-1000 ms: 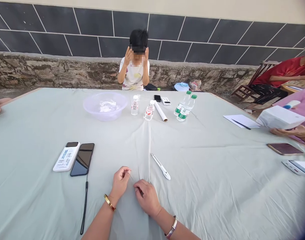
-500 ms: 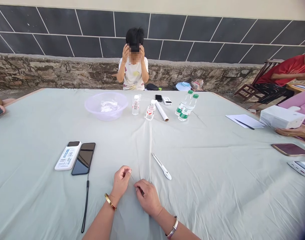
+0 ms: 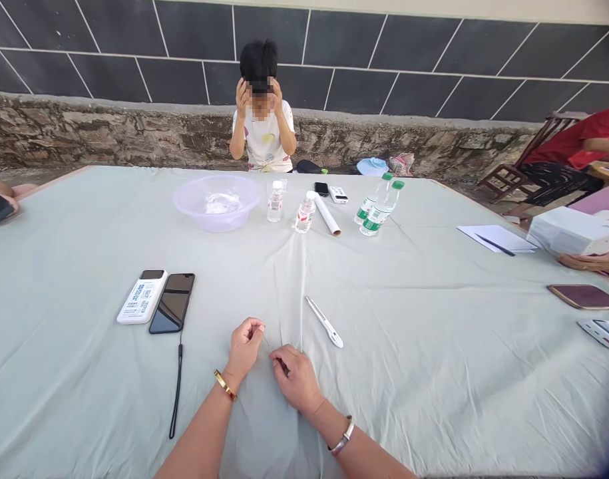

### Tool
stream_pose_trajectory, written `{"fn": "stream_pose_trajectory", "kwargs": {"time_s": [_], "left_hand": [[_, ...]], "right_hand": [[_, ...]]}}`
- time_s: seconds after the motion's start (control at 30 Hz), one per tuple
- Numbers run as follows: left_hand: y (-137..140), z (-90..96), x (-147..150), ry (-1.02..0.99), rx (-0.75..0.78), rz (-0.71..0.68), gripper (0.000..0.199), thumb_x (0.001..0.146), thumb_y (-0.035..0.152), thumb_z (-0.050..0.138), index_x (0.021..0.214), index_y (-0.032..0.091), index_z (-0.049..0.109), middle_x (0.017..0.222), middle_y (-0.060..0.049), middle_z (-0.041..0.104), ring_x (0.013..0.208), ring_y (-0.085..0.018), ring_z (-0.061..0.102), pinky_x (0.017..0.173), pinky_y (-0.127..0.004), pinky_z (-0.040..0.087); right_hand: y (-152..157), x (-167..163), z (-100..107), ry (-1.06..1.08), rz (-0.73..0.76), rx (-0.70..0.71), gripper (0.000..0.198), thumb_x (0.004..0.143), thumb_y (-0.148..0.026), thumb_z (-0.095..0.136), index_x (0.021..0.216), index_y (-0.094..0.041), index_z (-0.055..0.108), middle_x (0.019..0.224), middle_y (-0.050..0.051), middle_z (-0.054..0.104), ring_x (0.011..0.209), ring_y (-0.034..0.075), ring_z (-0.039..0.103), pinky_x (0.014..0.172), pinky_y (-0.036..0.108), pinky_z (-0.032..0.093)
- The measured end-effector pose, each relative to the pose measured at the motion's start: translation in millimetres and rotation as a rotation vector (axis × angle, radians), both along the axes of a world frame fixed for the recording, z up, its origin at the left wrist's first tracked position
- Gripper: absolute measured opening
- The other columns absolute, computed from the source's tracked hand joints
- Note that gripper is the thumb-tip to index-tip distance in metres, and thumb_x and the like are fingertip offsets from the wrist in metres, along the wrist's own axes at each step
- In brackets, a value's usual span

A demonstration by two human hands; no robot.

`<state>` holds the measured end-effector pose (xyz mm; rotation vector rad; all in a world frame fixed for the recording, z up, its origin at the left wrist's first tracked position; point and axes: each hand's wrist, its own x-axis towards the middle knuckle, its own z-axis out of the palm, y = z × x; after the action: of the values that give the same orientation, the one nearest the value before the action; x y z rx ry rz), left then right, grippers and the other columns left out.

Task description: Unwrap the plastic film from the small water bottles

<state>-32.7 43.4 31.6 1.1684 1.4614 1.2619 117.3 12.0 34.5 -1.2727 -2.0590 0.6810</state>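
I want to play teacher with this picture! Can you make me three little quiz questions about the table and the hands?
1. True or false: the left hand and the right hand are both pinched shut, close together on the tablecloth.
2. What lies just right of the hands? A) a white pen-like tool B) a spoon C) a red cup
3. Fill in: beside the white power bank lies a black ____.

Key: 1 true; 2 A; 3 phone. What the fingers pinch is too thin to tell.
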Motion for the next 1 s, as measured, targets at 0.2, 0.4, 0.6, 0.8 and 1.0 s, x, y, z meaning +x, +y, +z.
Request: {"fn": "stream_pose_trajectory", "kwargs": {"time_s": [0.2, 0.4, 0.6, 0.8, 1.0], "left_hand": [[0.3, 3.6, 1.0, 0.004, 0.006, -0.002, 0.018, 0.077, 0.035, 0.053, 0.073, 0.018, 0.058, 0.057, 0.004, 0.043, 0.051, -0.010, 0.035, 0.050, -0.023, 0.032], [0.8, 2.3, 1.1, 0.006, 0.007, -0.001, 0.018, 0.076, 0.036, 0.054, 0.072, 0.018, 0.058, 0.056, 0.005, 0.043, 0.051, -0.010, 0.035, 0.050, -0.023, 0.031], [1.6, -1.6, 1.1, 0.014, 0.005, -0.005, 0.017, 0.077, 0.035, 0.053, 0.073, 0.018, 0.058, 0.056, 0.005, 0.042, 0.051, -0.010, 0.035, 0.050, -0.023, 0.032], [1.7, 0.9, 1.9, 0.011, 0.010, 0.005, 0.017, 0.076, 0.035, 0.054, 0.072, 0.019, 0.058, 0.055, 0.005, 0.042, 0.050, -0.010, 0.035, 0.049, -0.022, 0.032], [1.3, 4.0, 0.5, 0.032, 0.011, 0.007, 0.015, 0.075, 0.034, 0.055, 0.070, 0.019, 0.058, 0.055, 0.005, 0.043, 0.050, -0.010, 0.037, 0.050, -0.023, 0.032]], "right_hand": [[0.3, 0.2, -2.9, -0.004, -0.003, 0.007, 0.023, 0.077, -0.007, 0.044, 0.082, -0.020, 0.062, 0.077, 0.002, 0.063, 0.069, 0.014, 0.057, 0.063, 0.025, 0.043], [0.6, 0.3, -2.8, -0.004, 0.001, 0.014, 0.024, 0.076, -0.006, 0.043, 0.082, -0.020, 0.062, 0.077, 0.002, 0.062, 0.069, 0.014, 0.058, 0.064, 0.025, 0.044], [0.3, 0.2, -2.1, -0.002, -0.007, 0.011, 0.024, 0.077, -0.006, 0.044, 0.082, -0.020, 0.062, 0.077, 0.001, 0.062, 0.068, 0.014, 0.058, 0.063, 0.025, 0.044], [0.6, -0.2, -1.9, -0.019, -0.005, 0.025, 0.022, 0.077, -0.006, 0.044, 0.081, -0.021, 0.061, 0.075, 0.001, 0.062, 0.068, 0.013, 0.058, 0.063, 0.024, 0.044], [0.9, -2.1, 0.0, -0.003, -0.009, 0.024, 0.022, 0.078, -0.007, 0.044, 0.081, -0.020, 0.061, 0.075, 0.002, 0.062, 0.068, 0.014, 0.058, 0.065, 0.025, 0.044]]}}
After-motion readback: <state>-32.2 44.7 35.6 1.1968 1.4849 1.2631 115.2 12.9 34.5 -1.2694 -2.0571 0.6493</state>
